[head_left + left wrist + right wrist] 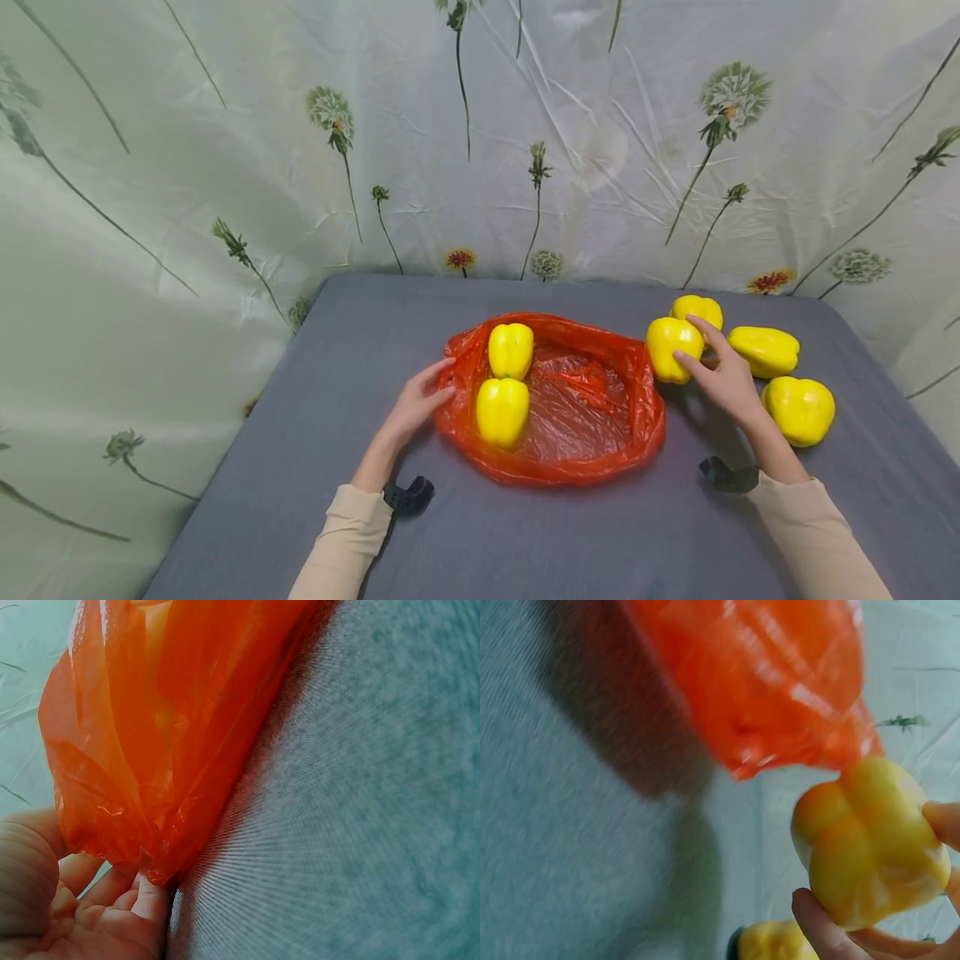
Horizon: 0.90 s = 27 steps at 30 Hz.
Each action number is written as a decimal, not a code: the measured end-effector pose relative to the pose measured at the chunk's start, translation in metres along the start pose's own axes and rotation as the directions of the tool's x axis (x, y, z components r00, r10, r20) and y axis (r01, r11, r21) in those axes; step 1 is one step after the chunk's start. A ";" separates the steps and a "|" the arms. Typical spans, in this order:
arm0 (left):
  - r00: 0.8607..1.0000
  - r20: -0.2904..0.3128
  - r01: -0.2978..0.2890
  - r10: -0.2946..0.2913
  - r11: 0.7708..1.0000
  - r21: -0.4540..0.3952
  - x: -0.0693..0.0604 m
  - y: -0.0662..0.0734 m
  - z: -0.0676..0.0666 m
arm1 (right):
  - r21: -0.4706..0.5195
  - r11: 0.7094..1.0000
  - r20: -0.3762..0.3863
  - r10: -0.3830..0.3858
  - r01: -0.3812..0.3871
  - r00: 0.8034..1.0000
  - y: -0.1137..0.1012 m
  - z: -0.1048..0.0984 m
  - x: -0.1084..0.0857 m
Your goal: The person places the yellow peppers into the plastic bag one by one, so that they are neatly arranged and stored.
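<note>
A red plastic bag lies with its mouth spread wide on the grey table. Inside it, toward the left, are two yellow bell peppers. My left hand pinches the bag's left side between thumb and fingers; the left wrist view shows the gathered red plastic at the fingertips. My right hand grips another yellow bell pepper beside the bag's right rim. In the right wrist view this bell pepper is lifted above the table, with thumb and fingers around it.
Three more yellow peppers lie at the right: one behind the held pepper, one on its side, and one near the right forearm. The grey table meets a flower-patterned curtain at the back.
</note>
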State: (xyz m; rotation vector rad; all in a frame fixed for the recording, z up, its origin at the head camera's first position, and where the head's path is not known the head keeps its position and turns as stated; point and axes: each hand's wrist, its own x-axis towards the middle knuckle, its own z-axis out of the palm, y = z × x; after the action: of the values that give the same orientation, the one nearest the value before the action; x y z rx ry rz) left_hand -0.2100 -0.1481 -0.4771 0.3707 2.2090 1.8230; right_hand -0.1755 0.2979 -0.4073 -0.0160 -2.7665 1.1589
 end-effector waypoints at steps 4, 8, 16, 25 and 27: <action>1.000 -0.002 0.002 -0.002 1.000 -0.003 0.000 0.000 0.000 | 0.036 0.999 -0.076 -0.014 0.017 0.997 -0.006 0.000 -0.001; 1.000 -0.006 0.009 -0.009 1.000 0.003 0.000 0.001 0.000 | 0.070 0.997 -0.119 -0.014 0.022 0.993 -0.013 0.001 -0.003; 1.000 -0.008 0.013 -0.013 1.000 -0.012 0.001 0.000 0.000 | 0.206 0.974 -0.181 -0.058 0.096 0.982 -0.028 0.005 -0.010; 1.000 -0.011 0.019 -0.019 1.000 -0.012 0.001 0.000 0.001 | 0.275 0.950 -0.157 -0.106 0.147 0.982 -0.051 0.016 -0.021; 1.000 -0.008 0.014 -0.014 1.000 -0.010 0.001 -0.001 0.001 | 0.284 0.943 -0.138 -0.137 0.172 0.981 -0.055 0.020 -0.023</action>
State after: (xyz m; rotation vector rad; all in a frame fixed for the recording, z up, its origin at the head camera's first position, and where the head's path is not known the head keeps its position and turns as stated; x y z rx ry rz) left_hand -0.2108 -0.1471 -0.4784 0.3458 2.2013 1.8307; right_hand -0.1529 0.2436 -0.3849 0.1575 -2.4193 1.4627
